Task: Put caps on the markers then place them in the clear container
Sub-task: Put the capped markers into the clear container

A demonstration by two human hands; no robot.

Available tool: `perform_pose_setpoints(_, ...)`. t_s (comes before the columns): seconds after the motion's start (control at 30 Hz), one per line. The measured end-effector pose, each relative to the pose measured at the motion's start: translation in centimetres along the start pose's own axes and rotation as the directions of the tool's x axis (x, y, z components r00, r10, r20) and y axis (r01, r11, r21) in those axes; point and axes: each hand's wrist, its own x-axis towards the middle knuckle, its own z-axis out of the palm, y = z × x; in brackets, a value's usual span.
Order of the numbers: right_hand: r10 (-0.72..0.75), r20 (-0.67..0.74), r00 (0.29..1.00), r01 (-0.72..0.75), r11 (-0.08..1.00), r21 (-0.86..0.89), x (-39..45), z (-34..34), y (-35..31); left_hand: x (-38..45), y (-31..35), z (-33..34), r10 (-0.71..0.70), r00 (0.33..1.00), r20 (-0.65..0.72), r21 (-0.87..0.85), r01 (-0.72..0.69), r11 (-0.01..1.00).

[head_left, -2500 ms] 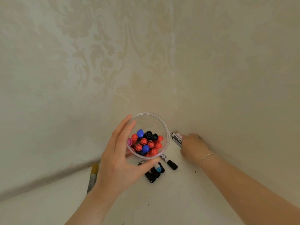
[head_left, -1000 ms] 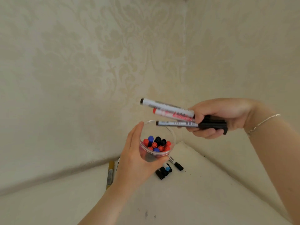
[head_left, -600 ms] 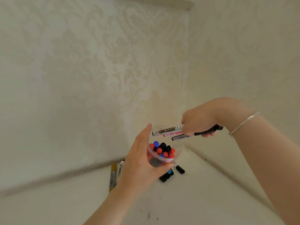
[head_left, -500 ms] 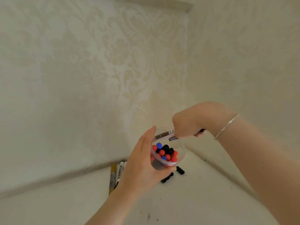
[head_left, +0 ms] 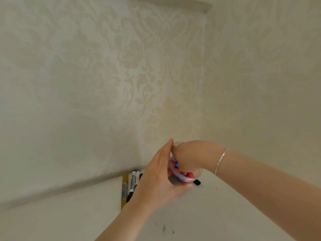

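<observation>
Right hand (head_left: 189, 156) now down over the clear container (head_left: 188, 178) rim, grip unclear; left hand (head_left: 158, 181) gripping its wall.

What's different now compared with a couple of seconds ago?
The right hand picked up markers from the surface, carried them over and now sits at the mouth of the clear container; whether it still holds them is hidden. The left hand keeps gripping the container. The markers by the wall stayed put.
</observation>
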Motion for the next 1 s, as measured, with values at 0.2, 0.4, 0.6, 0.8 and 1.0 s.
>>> perform_pose_setpoints(0.2, -0.049, -0.193, 0.980, 0.013, 0.983, -0.182, -0.4, 2.3, 0.7, -0.4, 0.5, 0.3, 0.020, 0.999, 0.031, 0.008, -0.020, 1.000)
perform_pose_setpoints(0.4, -0.105, -0.315, 0.943, 0.047, 0.981, -0.186, 0.2, 3.8, 1.3, -0.1, 0.6, 0.7, 0.040, 0.999, 0.025, 0.011, -0.041, 0.999)
perform_pose_setpoints(0.6, -0.235, -0.344, 0.909, 0.182, 0.967, -0.178, 0.5, 3.9, 1.3, -0.2, 0.3, 0.7, 0.066, 0.998, -0.002, 0.012, -0.066, 0.998)
perform_pose_setpoints(0.8, -0.126, -0.358, 0.925, 0.167, 0.982, 0.086, 1.0, 3.8, 2.4, -0.5, -0.4, 0.4, 0.100, 0.995, -0.008, 0.014, -0.099, 0.995)
perform_pose_setpoints(1.0, -0.025, -0.431, 0.902, 0.141, 0.961, 0.237, 1.5, 4.9, 2.3, -0.4, -0.5, 0.5, 0.103, 0.995, -0.011, 0.011, -0.103, 0.995)
